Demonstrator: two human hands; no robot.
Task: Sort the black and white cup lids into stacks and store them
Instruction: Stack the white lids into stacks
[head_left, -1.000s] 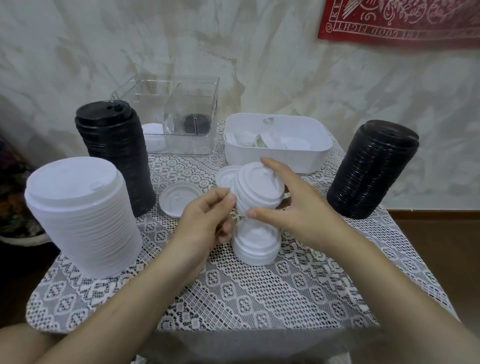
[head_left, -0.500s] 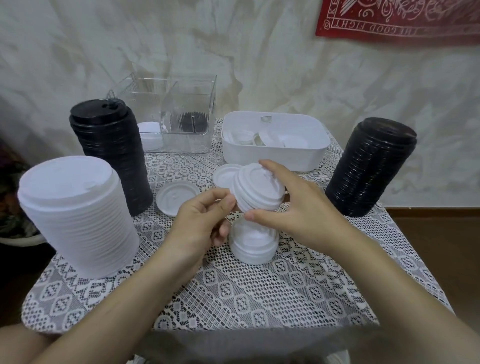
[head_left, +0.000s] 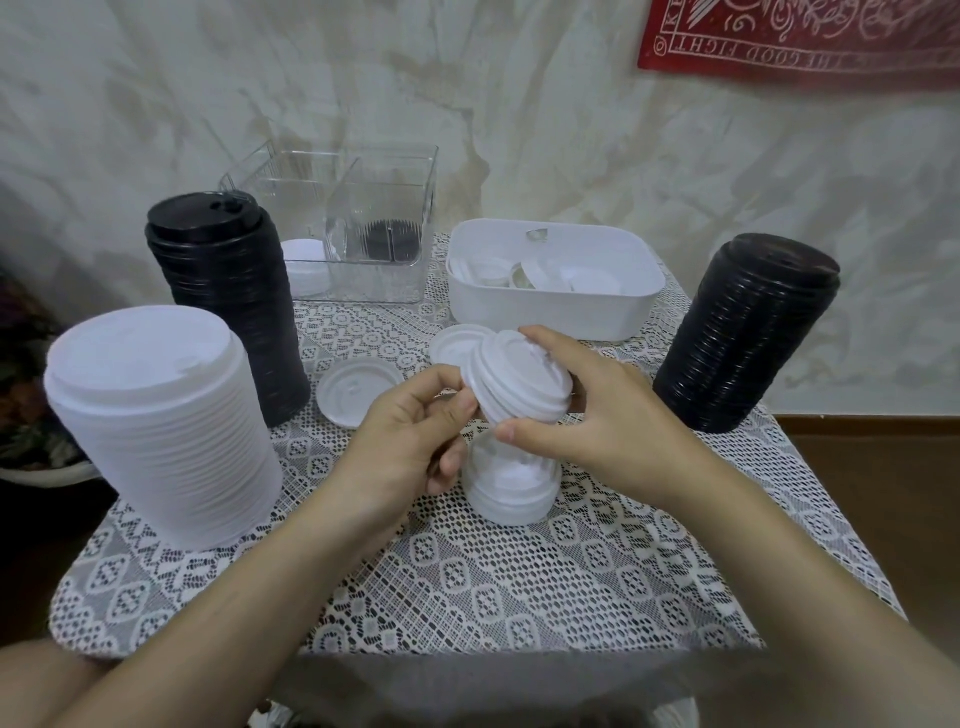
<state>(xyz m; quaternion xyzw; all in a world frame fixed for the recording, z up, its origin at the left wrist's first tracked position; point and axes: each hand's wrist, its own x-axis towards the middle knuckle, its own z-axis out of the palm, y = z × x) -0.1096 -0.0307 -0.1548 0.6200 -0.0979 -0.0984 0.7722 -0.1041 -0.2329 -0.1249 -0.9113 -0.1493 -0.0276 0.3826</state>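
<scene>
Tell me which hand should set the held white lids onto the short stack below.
Right, probably. The right hand grips the tilted white lids between thumb and fingers, just above the short white stack. The left hand only pinches their rim with its fingertips.

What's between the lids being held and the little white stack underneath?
Only the person's own grips: the right grip holds the held white lids with its thumb beneath them, over the short white stack; the left grip pinches their rim beside it.
</scene>
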